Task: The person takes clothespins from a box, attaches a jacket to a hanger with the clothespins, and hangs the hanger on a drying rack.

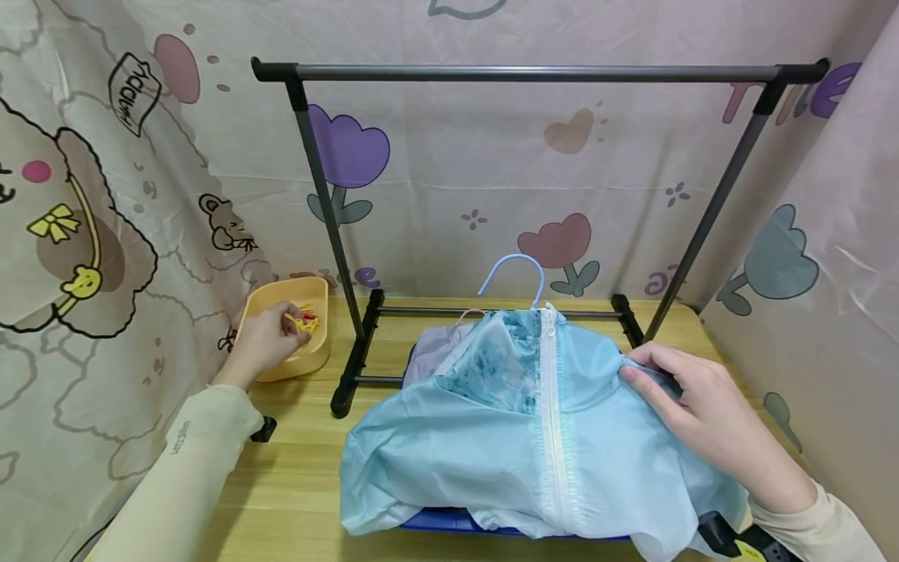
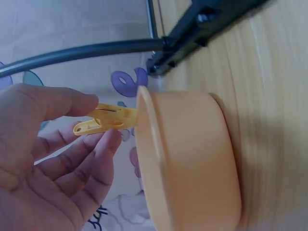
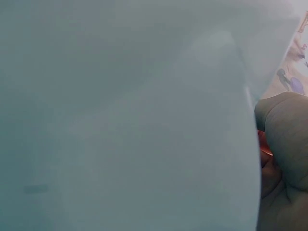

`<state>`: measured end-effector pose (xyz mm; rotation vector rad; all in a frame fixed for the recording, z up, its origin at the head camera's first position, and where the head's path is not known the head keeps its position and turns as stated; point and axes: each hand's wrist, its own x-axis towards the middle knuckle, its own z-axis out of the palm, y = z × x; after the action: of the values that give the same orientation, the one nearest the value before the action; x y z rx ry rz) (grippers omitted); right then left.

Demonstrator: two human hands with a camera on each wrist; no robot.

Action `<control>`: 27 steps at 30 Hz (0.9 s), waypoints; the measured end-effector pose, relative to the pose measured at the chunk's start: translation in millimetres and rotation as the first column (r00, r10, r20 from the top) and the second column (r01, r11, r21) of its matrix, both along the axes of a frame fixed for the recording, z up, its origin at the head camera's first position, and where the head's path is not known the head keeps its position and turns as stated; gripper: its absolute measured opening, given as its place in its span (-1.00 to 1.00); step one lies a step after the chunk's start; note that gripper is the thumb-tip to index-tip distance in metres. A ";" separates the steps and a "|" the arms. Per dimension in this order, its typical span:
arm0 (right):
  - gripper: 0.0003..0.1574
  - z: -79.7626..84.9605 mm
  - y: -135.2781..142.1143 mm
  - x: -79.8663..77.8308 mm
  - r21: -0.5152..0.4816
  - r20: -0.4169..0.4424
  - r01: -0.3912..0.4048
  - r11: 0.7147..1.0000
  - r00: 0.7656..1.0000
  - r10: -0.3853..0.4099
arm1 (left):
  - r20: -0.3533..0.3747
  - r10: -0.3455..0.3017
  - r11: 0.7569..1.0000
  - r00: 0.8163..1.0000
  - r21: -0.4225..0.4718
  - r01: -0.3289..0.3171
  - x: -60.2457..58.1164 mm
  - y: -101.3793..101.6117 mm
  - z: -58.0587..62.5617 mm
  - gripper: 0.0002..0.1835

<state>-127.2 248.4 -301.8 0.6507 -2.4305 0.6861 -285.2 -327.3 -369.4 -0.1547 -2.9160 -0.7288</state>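
Right now, a light-blue, thin-fabric jacket [image 1: 449,453] with a white zipper [image 1: 551,414] is lying spread nearest the viewer, partly covering a dark-blue, flat-edged plastic tray [image 1: 449,519] on the pale wood-grain tabletop [image 1: 281,468]. The bare right hand [image 1: 709,406], coming out of a cream sleeve, is holding the jacket at its shoulder, the thumb and forefinger pinching the cloth; in the right wrist view the jacket is hiding much of that hand. Farther over on the other side, the bare left hand [image 1: 270,339] is reaching over a light-orange, rounded plastic tub [image 1: 309,365], in which small yellow and red pieces are showing. Its thumb and fingers are pinching a yellow plastic clothespin [image 2: 111,115], which is sitting at the tub's rim in the left wrist view. From the jacket's neckline, the hook of a pale-blue hanger [image 1: 516,257] is rising, well below the rack's top bar, while a greyish-lavender garment [image 1: 431,351] is peeking out behind the jacket's shoulder. Beyond these, a black metal clothes rack [image 1: 541,73] is standing on the tabletop, its lower crossbars passing partly behind the clothes. Farthest back, a whitish fabric curtain [image 1: 435,156] printed with flowers and hearts is hanging.
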 end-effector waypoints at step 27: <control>-0.83 -0.8 -0.2 -0.6 -0.006 -0.019 -0.007 1.000 1.000 0.007 | -0.047 -0.119 0.990 0.992 0.068 0.122 34.0 52.4 35.9 -0.66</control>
<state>-127.8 248.2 -302.7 0.6604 -2.4093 0.6871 -251.2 -274.8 -333.4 -0.3372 -2.8558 -0.8351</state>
